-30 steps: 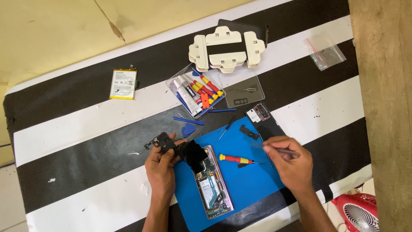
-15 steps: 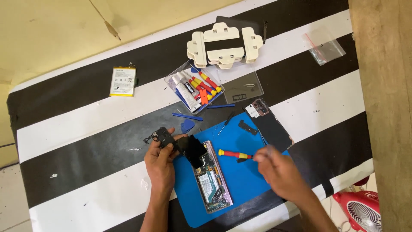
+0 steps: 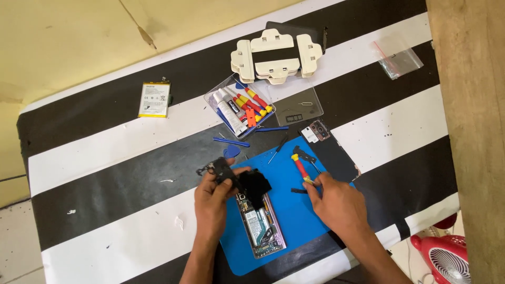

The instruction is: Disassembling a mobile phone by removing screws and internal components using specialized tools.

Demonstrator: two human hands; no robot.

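My left hand (image 3: 213, 197) grips a black plastic phone part (image 3: 218, 169) at the left edge of the blue work mat (image 3: 289, 205). A black cover piece (image 3: 255, 186) lies over the top of the opened phone (image 3: 261, 226), whose insides show on the mat. My right hand (image 3: 336, 202) closes on the yellow end of a small red-handled screwdriver (image 3: 301, 169), which slants up and left. A small black part (image 3: 298, 191) rests on the mat just left of that hand.
A clear box of tools and a glue tube (image 3: 239, 108) sits above the mat, with blue picks (image 3: 231, 142) beside it. A cream plastic clamp (image 3: 276, 55), a phone battery (image 3: 154, 99), a dark back cover (image 3: 329, 150), a plastic bag (image 3: 400, 60) and a red fan (image 3: 447, 260) lie around.
My right hand moved left across the mat from a thin tool to the red screwdriver and took hold of its end, tilting it. My left hand stayed in place.
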